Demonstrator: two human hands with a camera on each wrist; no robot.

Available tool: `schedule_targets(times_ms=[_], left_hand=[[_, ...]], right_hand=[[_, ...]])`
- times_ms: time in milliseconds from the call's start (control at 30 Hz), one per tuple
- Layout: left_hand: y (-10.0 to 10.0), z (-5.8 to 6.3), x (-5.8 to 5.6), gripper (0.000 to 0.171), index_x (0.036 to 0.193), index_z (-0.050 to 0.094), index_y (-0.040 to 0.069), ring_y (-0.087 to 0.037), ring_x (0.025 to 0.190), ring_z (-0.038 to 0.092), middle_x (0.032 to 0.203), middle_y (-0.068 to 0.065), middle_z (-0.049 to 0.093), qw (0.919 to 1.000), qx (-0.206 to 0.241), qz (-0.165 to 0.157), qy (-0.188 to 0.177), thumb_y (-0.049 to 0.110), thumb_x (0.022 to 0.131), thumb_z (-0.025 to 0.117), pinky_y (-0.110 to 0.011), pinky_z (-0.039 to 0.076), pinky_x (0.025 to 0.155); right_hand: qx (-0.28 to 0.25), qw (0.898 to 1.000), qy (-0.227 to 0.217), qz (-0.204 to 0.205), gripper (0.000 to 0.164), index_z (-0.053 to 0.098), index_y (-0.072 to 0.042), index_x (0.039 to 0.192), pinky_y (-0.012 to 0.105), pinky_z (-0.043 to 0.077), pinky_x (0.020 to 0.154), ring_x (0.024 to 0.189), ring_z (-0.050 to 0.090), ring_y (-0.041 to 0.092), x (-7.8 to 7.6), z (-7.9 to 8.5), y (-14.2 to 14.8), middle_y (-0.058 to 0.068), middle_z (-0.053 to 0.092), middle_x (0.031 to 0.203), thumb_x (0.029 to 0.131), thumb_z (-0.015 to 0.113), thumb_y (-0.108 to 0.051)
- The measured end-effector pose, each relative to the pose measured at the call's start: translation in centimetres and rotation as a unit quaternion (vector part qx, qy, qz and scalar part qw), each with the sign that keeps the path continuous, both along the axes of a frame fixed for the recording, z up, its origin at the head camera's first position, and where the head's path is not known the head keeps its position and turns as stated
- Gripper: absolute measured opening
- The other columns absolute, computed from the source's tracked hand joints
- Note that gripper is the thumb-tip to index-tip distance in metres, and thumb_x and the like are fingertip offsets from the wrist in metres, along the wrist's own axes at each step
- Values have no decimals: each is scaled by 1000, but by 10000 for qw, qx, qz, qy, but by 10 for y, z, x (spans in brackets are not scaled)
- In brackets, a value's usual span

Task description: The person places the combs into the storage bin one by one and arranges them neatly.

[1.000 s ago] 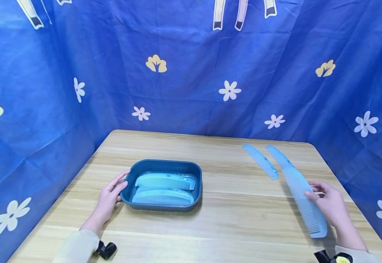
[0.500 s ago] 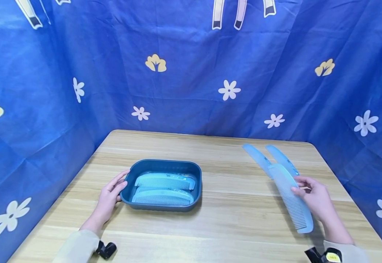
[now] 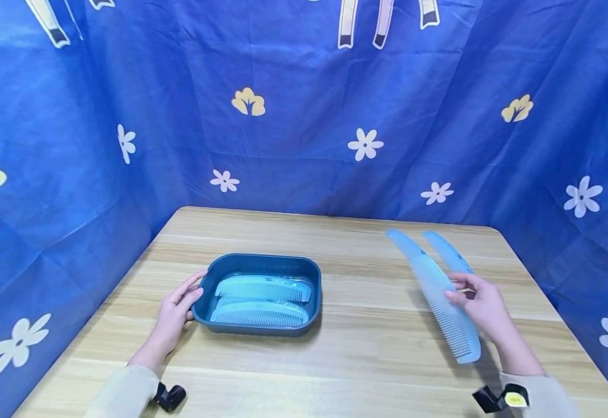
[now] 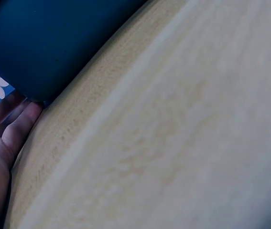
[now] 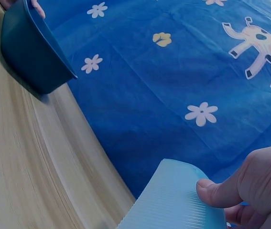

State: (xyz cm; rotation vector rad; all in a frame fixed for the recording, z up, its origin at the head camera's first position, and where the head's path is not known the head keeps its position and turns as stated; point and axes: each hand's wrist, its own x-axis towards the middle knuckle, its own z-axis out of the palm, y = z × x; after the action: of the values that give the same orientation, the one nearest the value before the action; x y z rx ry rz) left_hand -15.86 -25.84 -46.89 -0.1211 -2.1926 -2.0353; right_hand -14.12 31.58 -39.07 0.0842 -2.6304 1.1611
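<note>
My right hand pinches a light blue comb by its back edge, tilted over the right half of the table, teeth facing left. In the right wrist view the thumb presses on the comb's face. Beyond it lie two more blue combs; the held one overlaps the left comb, and my fingers come right at the near end of the right comb. My left hand grips the left end of a dark blue plastic box. Inside the box rest several light blue combs.
The wooden table carries the box left of centre. A blue curtain with flowers and animal figures closes off the back and both sides. Black cameras sit on the left wrist and right wrist.
My right hand has moved left with the comb, from over the right comb to over the left one. The left hand and box have stayed in place.
</note>
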Motion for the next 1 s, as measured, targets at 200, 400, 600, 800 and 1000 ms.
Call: schedule_targets(times_ms=[200, 400, 600, 800, 1000], left_hand=[[0, 0, 0, 46, 140, 42, 9, -9, 86, 61, 111, 0, 59, 10000, 88, -13, -20, 22, 97, 52, -25, 54, 62], [-1, -1, -1, 46, 139, 43, 10, -9, 85, 62, 111, 0, 57, 10000, -18, 46, -72, 23, 97, 52, -26, 54, 62], [-1, 0, -2, 48, 140, 41, 7, -9, 84, 61, 110, 1, 58, 9999, -16, 73, -73, 23, 96, 52, -25, 54, 61], [-2, -1, -1, 47, 140, 43, 12, -8, 86, 61, 112, 1, 56, 9995, -228, 159, -169, 26, 96, 52, -24, 54, 62], [-2, -2, -1, 47, 140, 43, 13, -7, 86, 60, 113, 0, 54, 9992, -293, 169, -193, 28, 97, 52, -25, 54, 62]], right_hand=[[-91, 9997, -8, 226, 35, 59, 6, 116, 19, 47, 63, 76, 56, 9, -6, 5, -13, 16, 62, 95, 84, 68, -6], [-346, 9987, 2, 385, 35, 59, 6, 115, 20, 48, 60, 73, 56, 10, -7, 9, -28, 16, 62, 93, 83, 68, -3], [-563, 9974, 85, 448, 33, 61, 4, 114, 21, 49, 59, 70, 58, 9, -10, 10, -42, 16, 62, 92, 82, 69, 0], [-752, 9946, 99, 708, 33, 61, 3, 114, 21, 49, 61, 72, 59, 11, -14, 12, -57, 17, 63, 93, 81, 69, 0], [-986, 9909, -108, 906, 35, 60, 4, 115, 21, 50, 63, 74, 60, 15, -18, 13, -74, 17, 63, 96, 82, 68, 0]])
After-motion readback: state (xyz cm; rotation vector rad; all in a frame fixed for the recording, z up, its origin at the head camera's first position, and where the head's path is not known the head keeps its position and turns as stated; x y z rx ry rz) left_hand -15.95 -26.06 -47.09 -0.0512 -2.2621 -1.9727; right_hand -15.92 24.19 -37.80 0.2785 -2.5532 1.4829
